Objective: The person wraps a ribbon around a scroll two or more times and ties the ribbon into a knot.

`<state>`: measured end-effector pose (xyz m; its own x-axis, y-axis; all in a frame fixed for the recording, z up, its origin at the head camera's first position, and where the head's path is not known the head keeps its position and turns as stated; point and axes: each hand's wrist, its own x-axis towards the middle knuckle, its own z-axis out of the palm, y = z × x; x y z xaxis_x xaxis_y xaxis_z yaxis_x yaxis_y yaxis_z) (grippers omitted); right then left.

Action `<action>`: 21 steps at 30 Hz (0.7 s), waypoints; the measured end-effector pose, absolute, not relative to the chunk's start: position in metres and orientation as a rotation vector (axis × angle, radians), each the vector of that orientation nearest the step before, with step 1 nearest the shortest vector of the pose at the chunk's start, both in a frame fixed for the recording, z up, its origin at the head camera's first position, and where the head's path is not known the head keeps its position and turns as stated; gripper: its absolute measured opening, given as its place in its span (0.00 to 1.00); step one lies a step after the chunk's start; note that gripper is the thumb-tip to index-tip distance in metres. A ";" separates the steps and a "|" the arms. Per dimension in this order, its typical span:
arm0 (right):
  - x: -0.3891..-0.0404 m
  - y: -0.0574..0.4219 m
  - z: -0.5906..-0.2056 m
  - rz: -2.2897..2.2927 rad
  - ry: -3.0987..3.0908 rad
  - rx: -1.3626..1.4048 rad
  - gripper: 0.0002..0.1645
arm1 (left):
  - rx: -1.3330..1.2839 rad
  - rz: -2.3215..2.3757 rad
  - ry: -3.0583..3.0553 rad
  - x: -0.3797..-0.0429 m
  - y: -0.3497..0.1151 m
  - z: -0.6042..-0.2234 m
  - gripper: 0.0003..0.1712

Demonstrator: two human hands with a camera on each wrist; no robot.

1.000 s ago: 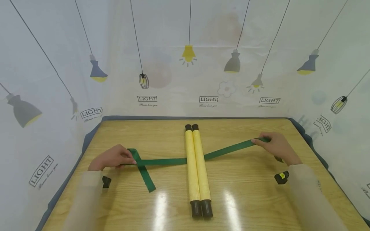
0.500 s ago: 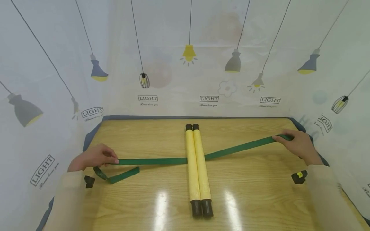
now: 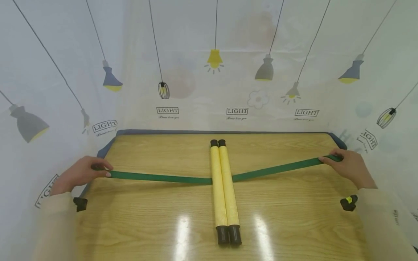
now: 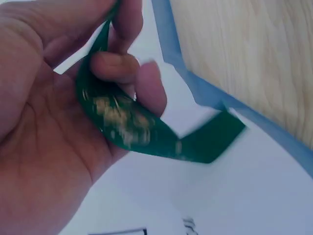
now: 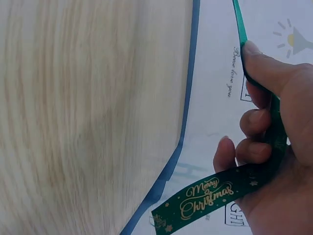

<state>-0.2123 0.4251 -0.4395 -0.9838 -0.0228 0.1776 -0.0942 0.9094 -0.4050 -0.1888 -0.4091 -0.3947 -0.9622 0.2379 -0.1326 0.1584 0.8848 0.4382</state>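
Observation:
A green ribbon (image 3: 277, 169) stretches across the table and passes beneath two yellow rods with black end caps (image 3: 223, 185), which lie side by side. My left hand (image 3: 85, 170) pinches the ribbon at the left, raised over the table's edge. At the far right, my right hand (image 3: 347, 165) pinches it too, thumb on the ribbon. In the left wrist view the ribbon's loose tail (image 4: 210, 139) runs through the palm and out past the fingers. The right wrist view shows the other tail (image 5: 205, 198), printed in gold with "Merry Christmas", hanging from under the curled fingers.
The wooden table (image 3: 147, 217) has a blue-grey border (image 3: 228, 132) at its back. A white printed sheet with lamp drawings (image 3: 202, 87) rises behind and on both sides. Black wrist-worn devices (image 3: 348, 203) sit below the hands.
Both hands have moved outward, drawing more of the ribbon out to each side. On the left, the tail that lay on the table has been lifted off it. The rods have stayed in place.

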 end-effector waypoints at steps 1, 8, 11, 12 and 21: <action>-0.212 0.427 -0.441 0.620 -2.916 0.092 0.28 | 0.308 0.640 2.884 -0.188 -0.411 -0.396 0.16; -0.212 0.439 -0.456 0.627 -3.066 0.094 0.33 | 0.103 0.572 2.894 -0.190 -0.411 -0.412 0.18; -0.211 0.440 -0.457 0.635 -3.103 0.065 0.40 | 0.038 0.480 2.944 -0.190 -0.404 -0.418 0.25; -0.210 0.440 -0.457 0.637 -3.105 0.055 0.42 | 0.013 0.460 2.969 -0.190 -0.400 -0.419 0.28; -0.211 0.408 -0.444 0.690 -3.080 0.063 0.43 | -0.019 0.600 3.030 -0.188 -0.330 -0.427 0.29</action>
<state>-0.2108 0.4084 -0.4441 -0.9991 -0.0425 -0.0058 -0.0360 0.9037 -0.4267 -0.1882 -0.3304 -0.4267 -0.9985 -0.0016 -0.0538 -0.0220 0.9244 0.3807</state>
